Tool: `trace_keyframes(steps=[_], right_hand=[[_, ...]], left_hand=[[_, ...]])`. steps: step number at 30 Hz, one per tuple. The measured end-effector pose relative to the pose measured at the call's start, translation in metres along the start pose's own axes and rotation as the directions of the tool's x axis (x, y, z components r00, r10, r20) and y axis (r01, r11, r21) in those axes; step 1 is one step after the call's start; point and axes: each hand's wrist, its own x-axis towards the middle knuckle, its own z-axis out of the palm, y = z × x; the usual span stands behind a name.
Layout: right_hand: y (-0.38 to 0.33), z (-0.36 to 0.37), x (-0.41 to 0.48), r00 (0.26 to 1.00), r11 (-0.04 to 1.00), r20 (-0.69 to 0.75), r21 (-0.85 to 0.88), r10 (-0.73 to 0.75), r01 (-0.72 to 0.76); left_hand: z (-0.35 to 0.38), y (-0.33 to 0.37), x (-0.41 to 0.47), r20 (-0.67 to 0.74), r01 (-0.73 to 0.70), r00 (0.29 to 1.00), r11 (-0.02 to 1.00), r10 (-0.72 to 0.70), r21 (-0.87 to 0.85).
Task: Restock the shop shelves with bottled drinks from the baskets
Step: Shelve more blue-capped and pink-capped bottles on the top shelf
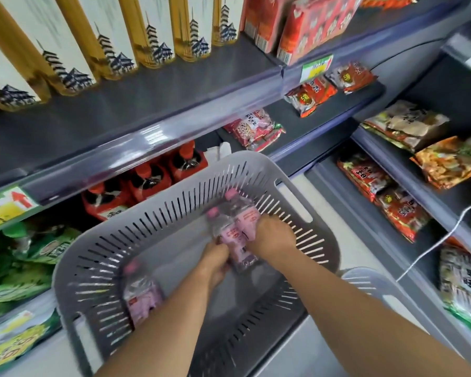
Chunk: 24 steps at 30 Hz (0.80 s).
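Below the shelves (174, 85), a grey basket (256, 164) sits within easy reach. Two pink bottles (237, 224) lie side by side inside it, with the left grip (215, 257) and right grip (272, 235) each curled round them, likely to lift both at once. A third bottle (142, 292) lies nearer.

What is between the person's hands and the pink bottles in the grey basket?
Nothing visible. The left hand and right hand grip the two pink-labelled bottles inside the grey basket. To leave, the bottles must only be lifted over the basket's slotted wall; a third bottle lies apart, nearer the person.
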Motion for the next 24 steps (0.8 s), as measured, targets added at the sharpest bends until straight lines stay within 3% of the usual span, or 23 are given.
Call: trace_keyframes(steps=[5,9,14,19,24], right_hand=[[0.001,-0.003,0.001,0.999,0.979,0.047,0.200,0.016,-0.026],[0.004,-0.006,0.001,0.994,0.937,0.105,0.346,0.014,-0.049],[0.006,-0.008,0.000,0.924,0.676,0.374,0.701,-0.078,-0.227],[0.003,-0.009,-0.008,0.849,0.618,0.501,0.724,-0.167,-0.305],[-0.013,-0.027,-0.030,0.846,0.566,0.465,0.784,-0.262,-0.256]], left_hand=[[-0.007,0.000,-0.005,0.016,0.054,0.998,0.998,-0.054,0.015],[-0.011,0.001,-0.010,0.060,0.098,0.994,0.991,-0.093,-0.086],[-0.026,-0.002,-0.018,0.090,0.107,0.991,0.993,-0.102,-0.050],[-0.056,0.006,-0.045,0.176,0.182,0.970,0.981,-0.168,-0.067],[-0.078,0.024,-0.081,0.157,0.101,0.983,0.995,-0.099,-0.002]])
